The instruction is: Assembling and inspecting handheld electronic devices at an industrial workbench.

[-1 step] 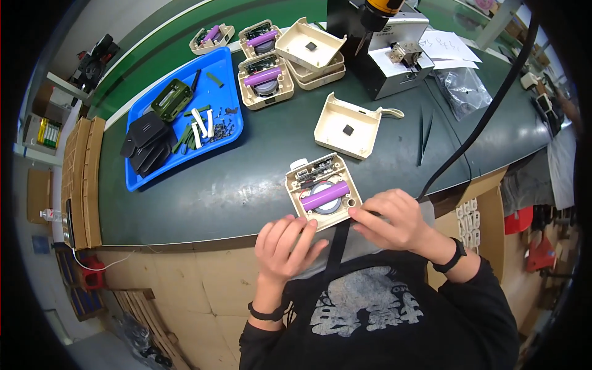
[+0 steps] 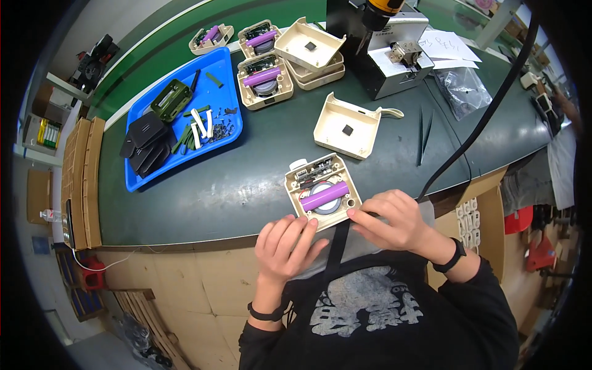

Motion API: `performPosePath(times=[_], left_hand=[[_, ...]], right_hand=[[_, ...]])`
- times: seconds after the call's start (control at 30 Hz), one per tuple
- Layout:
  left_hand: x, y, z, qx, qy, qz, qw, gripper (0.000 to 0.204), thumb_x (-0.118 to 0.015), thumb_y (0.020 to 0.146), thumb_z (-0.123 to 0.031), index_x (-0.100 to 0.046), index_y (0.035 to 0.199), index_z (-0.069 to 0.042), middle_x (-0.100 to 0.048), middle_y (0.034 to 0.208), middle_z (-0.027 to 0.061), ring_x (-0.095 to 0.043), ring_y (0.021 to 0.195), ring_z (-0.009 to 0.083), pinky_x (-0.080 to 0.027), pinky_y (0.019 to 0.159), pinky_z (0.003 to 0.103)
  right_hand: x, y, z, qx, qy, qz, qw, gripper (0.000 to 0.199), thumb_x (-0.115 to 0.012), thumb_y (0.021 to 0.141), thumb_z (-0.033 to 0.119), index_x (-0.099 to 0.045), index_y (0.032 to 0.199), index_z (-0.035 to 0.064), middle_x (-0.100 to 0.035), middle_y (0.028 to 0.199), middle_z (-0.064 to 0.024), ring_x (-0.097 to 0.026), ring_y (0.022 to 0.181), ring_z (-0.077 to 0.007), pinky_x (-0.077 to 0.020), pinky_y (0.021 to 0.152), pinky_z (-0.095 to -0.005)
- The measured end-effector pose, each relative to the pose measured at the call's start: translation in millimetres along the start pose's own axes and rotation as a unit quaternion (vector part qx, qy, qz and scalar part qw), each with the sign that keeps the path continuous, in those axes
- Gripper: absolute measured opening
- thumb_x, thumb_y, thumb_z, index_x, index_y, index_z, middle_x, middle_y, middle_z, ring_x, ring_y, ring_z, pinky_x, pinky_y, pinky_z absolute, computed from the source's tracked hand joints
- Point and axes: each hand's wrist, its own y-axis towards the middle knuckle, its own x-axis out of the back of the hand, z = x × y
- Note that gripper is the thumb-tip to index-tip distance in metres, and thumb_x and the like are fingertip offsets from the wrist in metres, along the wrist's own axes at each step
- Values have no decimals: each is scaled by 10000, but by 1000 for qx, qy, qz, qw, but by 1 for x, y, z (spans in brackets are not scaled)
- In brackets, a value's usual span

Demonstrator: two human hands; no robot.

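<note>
A beige plastic housing half [image 2: 338, 217] lies at the bench's near edge, its inside facing up. Across it runs a purple cylindrical battery [image 2: 325, 197], over a round silver-grey part that looks like a speaker. A small circuit board [image 2: 316, 172] with wires fills the far end. My left hand [image 2: 287, 250] grips the near left corner, thumb apart and fingertips on the rim. At the near right corner, my right hand [image 2: 394, 222] pinches the wall beside a small round post. Beyond lies a matching beige cover [image 2: 348, 128] with a strap loop and a dark square inside.
A blue tray [image 2: 132, 179] at left holds black covers, a green housing, strips and screws. Several beige housings [image 2: 266, 81] stand at the back. Black tweezers [image 2: 424, 137] lie right of the cover. An electric screwdriver [image 2: 377, 13] hangs near a metal-fronted machine [image 2: 394, 68]; a black cable [image 2: 487, 117] crosses at right.
</note>
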Motion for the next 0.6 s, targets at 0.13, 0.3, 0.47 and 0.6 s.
performPosePath(times=[0.13, 0.3, 0.47, 0.6], left_hand=[[-3, -3, -1, 5, -7, 21, 1000, 326, -754, 792, -286, -671, 1055, -111, -634, 1028, 29, -608, 923, 233, -461, 789, 367], [-9, -3, -1, 26, -51, -8, 998, 341, -793, 744, -205, -668, 1050, -118, -643, 999, 23, -608, 918, 229, -466, 776, 362], [-12, -5, 4, 28, -96, -16, 995, 383, -815, 714, -196, -644, 1046, -116, -650, 966, 26, -621, 879, 240, -481, 759, 355], [-11, -4, 3, 35, -94, -17, 995, 398, -827, 699, -181, -618, 1030, -113, -663, 978, 33, -631, 882, 247, -486, 770, 352]], right_hand=[[-3, 0, 2, -14, 9, 6, 1000, 360, -739, 710, 119, -671, 1062, 85, -592, 918, -12, -593, 759, -165, -457, 638, -280], [-6, -1, 2, -41, 33, 2, 999, 351, -724, 706, 84, -670, 1053, 77, -602, 909, -14, -599, 762, -168, -456, 638, -281], [-4, -3, -1, -34, 53, 13, 998, 320, -666, 703, 51, -667, 1023, 64, -632, 948, -31, -626, 806, -181, -460, 632, -284], [-5, -9, -3, -27, 61, 17, 998, 307, -643, 712, 44, -663, 1018, 52, -643, 978, -45, -637, 835, -191, -468, 640, -289]])
